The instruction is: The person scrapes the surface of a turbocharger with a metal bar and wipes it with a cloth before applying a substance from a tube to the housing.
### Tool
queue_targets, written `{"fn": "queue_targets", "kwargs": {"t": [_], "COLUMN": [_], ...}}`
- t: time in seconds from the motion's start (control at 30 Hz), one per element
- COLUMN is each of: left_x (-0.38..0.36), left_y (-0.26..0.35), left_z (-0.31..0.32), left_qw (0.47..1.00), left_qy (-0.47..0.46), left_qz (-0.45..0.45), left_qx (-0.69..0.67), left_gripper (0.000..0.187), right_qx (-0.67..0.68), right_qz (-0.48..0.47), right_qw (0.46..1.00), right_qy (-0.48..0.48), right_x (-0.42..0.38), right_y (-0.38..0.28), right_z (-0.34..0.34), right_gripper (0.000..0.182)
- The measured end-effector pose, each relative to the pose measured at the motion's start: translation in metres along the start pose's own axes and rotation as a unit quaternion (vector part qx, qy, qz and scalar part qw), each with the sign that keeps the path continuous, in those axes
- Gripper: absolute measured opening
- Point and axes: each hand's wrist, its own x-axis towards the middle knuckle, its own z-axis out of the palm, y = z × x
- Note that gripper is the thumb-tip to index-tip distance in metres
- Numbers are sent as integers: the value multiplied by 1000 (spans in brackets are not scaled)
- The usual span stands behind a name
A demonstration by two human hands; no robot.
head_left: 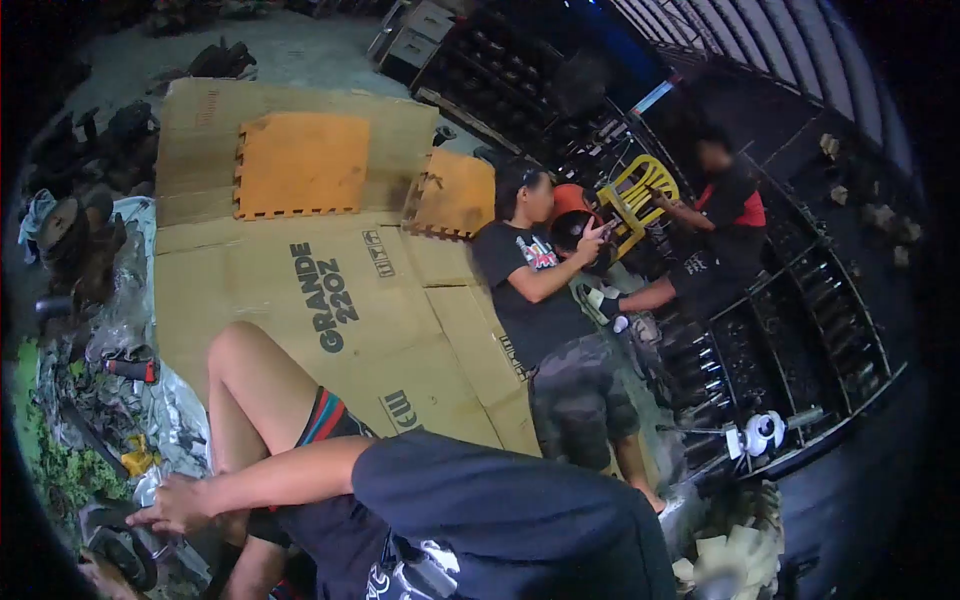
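My right hand (178,504) reaches past my bent knee to a dark, round, greasy-looking part (122,552) at the lower left. Its fingers are curled, with one stretched along the upper edge of that part. What lies under the fingers is hidden. At the bottom left edge, my left hand (102,577) shows only in part, dim and close to the same part, and its fingers are not clear. A crumpled yellow item (140,457) lies just beyond my right hand. A red and black tool-like object (132,370) rests farther off on dirty plastic sheeting (180,400).
Flattened cardboard (250,280) covers the floor, with orange foam mats (302,165) on it. One person (540,270) sits beside the cardboard; another (725,220) is near a yellow chair (640,190). A metal rack (800,310) and a white fan-like object (765,434) stand right.
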Motion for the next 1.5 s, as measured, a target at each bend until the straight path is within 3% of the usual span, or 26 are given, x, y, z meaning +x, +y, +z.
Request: {"fn": "queue_targets", "kwargs": {"t": [0.03,0.17,0.23,0.33,0.37,0.6,0.67,0.83,1.0,1.1,1.17,1.3,1.4,1.5], "left_x": [0,8,8,8,1,-10,5,-10,2,16,-7,-13,-12,8], "left_y": [0,-11,-10,-9,1,9,-13,10,-12,-34,-2,11,5,-25], "left_z": [0,7,8,14,3,-8,7,-15,-1,13,-13,-28,-24,1], "left_qw": [1000,1000,1000,1000,998,998,998,998,997,998,996,995,997,991], "left_qy": [0,-4,-6,-15,-31,-4,-41,-30,-45,-49,-52,-77,-67,-74], "left_qz": [-3,-9,-14,-22,-49,-52,-44,-53,-56,21,-52,-59,-27,85], "left_qx": [-4,-3,-2,4,1,-41,-12,-19,-32,21,-50,-35,-37,72], "left_gripper": [70,76,79,84,76,81,84,81,82,79,76,76,72,67], "right_qx": [-5,38,72,84,114,196,189,164,202,215,219,204,215,219], "right_qz": [22,-10,114,72,100,157,172,185,194,189,192,186,186,197], "right_qw": [999,997,990,993,988,961,960,962,955,952,950,951,950,948], "right_qy": [-48,-60,-40,27,21,115,119,117,93,113,114,142,132,120], "right_x": [-9,-29,-33,-29,-31,-15,-15,-13,-11,-13,-13,-12,-13,-12], "right_y": [-3,23,9,35,30,51,58,58,60,49,46,51,46,47], "right_z": [-19,-9,-16,15,1,19,31,33,30,16,13,23,14,14], "right_gripper": [54,63,71,72,66,57,57,56,50,45,43,38,37,35]}}
